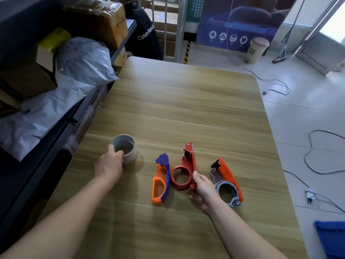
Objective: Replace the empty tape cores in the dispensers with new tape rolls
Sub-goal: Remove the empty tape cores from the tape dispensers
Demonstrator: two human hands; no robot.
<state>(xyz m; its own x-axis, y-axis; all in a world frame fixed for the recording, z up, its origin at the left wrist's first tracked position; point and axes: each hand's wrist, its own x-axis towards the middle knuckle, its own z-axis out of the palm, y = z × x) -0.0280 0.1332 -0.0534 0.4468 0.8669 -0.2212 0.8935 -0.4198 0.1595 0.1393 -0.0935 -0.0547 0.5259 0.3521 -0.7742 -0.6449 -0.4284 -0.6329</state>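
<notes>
Three tape dispensers lie side by side on the wooden table [186,101]. The orange and blue dispenser [162,181] is on the left. In the middle is the red dispenser [184,171], with an empty ring; my right hand [202,187] grips its right edge near the ring. On the right lies the orange and grey dispenser [226,181]. Further left, a clear tape roll [125,149] stands on its flat side, and my left hand [110,163] holds its near rim, thumb inside the core.
Shelves on the left hold cardboard boxes [99,19] and grey mail bags [82,58]. A person in a dark top [143,34] sits beyond the table's far end. Cables [317,152] run over the floor on the right. A blue crate [332,238] stands at lower right.
</notes>
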